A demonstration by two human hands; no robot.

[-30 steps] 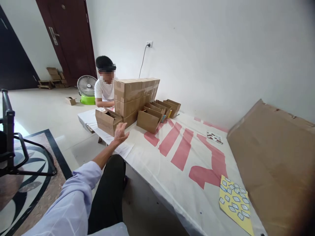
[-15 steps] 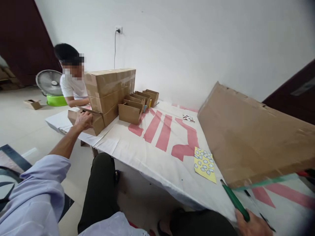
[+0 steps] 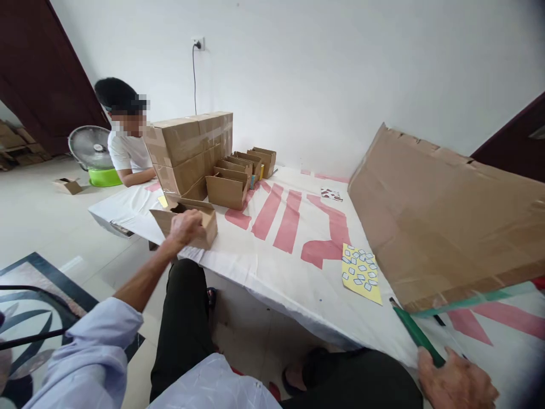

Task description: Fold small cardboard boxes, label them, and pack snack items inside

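My left hand (image 3: 186,227) is closed on the near wall of an open cardboard box (image 3: 208,222) with its flaps up. This box rests at the near edge of the cloth-covered table (image 3: 272,267), in front of a stack of closed cartons. At the lower right, the fingers of my right hand (image 3: 457,378) are around the back end of a green utility knife (image 3: 419,334), whose dark tip points away from me. A dark thin object (image 3: 439,320) lies close to the knife, partly hidden.
Several open small boxes (image 3: 227,190) stand in a row beside the stacked cartons (image 3: 187,153). A large cardboard sheet (image 3: 443,221) leans at the right. Yellow patterned paper (image 3: 361,272) lies on the table. A person (image 3: 131,153) sits behind the stack, near a fan (image 3: 91,149).
My left hand has moved the open box to the right and toward me, away from the stacked cartons. My right hand keeps hold of the knife. The camera view has shifted slightly.
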